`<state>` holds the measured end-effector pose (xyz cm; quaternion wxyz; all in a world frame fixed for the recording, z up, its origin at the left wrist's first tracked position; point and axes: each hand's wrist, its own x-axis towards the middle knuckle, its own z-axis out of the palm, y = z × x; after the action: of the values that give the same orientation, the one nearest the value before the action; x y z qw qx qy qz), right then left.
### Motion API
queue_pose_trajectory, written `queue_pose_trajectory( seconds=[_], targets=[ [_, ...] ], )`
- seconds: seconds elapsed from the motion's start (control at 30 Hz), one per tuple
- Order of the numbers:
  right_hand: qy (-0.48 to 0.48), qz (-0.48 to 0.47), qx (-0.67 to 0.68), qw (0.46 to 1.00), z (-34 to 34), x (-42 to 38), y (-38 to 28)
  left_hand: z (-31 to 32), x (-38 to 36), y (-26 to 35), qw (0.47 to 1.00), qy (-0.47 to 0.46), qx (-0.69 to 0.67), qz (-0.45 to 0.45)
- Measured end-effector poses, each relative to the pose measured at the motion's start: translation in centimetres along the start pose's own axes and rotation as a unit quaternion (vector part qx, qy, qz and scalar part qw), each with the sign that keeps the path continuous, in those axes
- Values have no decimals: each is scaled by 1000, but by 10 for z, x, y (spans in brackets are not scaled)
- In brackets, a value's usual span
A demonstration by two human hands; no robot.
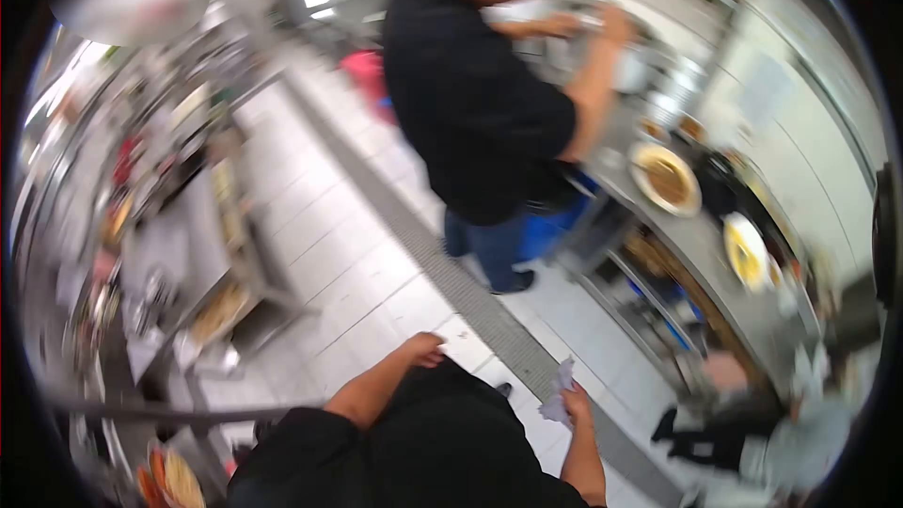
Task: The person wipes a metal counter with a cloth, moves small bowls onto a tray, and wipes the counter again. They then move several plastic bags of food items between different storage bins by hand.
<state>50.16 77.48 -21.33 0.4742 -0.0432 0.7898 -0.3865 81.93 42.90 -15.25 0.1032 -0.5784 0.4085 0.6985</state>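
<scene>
My left hand (426, 348) hangs in front of my dark clothing, its fingers curled in and nothing visible in them. Lower right of it, my right hand (577, 405) is closed around a crumpled pale greyish cloth (559, 397). Part of the cloth sticks out above and beside the fingers. Whether it is fabric or paper is hard to make out. Both hands are over the tiled floor, apart from any counter.
A person in a black shirt (470, 103) stands ahead at the steel counter (621, 165). On it sit a bowl of brown food (666, 181) and a yellow-white dish (746, 252). A grey floor grate (423, 254) runs diagonally. Blurred cooking stations line the left.
</scene>
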Motion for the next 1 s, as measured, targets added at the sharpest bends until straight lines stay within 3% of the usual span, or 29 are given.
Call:
queue_pose_trajectory(
  seconds=[0.07, 0.13, 0.17, 0.23, 0.3, 0.4, 0.43, 0.47, 0.5, 0.63, 0.7, 0.8, 0.83, 0.9, 0.97, 1.0],
  targets=[
    [-60, -20, -47, 997, 26, 15, -55, -6, -18, 12, 996, -51, -63, 24],
    [-131, 3, 37, 991, 46, 37, -85, -4, -34, 30, 996, -56, -55, 45],
    [-146, -1, 17, 989, 62, 46, -106, -7, -32, 33, 994, -70, -69, 50],
    [-279, -15, 48, 959, 121, 28, -146, -18, -39, 25, 988, -112, -94, 54],
    [-299, 3, -11, 954, 192, 33, -175, -34, -58, 37, 979, -121, -161, 40],
    [-430, -27, -112, 895, 303, -22, -258, -76, -48, 41, 940, -123, -316, 24],
    [-387, -188, -219, 876, 342, -14, -259, -96, -18, 30, 902, -183, -380, 93],
    [-380, -207, -243, 868, 363, -3, -265, -108, 7, 12, 852, -236, -440, 160],
    [-374, -228, -266, 859, 392, -21, -302, -134, -6, 20, 839, -214, -474, 159],
    [-309, -188, -126, 924, 465, -19, -366, -241, -34, 30, 797, -158, -560, 163],
    [-310, -171, -127, 927, 481, -4, -389, -300, -35, 25, 754, -159, -584, 253],
    [-289, -133, -161, 934, 503, 21, -400, -404, -103, 38, 736, -126, -560, 360],
    [-282, -125, -171, 936, 508, 29, -402, -438, -135, 43, 730, -109, -547, 395],
    [-282, -114, -180, 935, 515, 59, -393, -499, -199, 48, 711, 24, -581, 396],
    [-261, -102, -235, 931, 520, 113, -362, -565, -226, 34, 680, 160, -585, 413],
    [-247, -72, -254, 932, 523, 131, -353, -609, -218, 0, 678, 165, -560, 446]
  ],
)
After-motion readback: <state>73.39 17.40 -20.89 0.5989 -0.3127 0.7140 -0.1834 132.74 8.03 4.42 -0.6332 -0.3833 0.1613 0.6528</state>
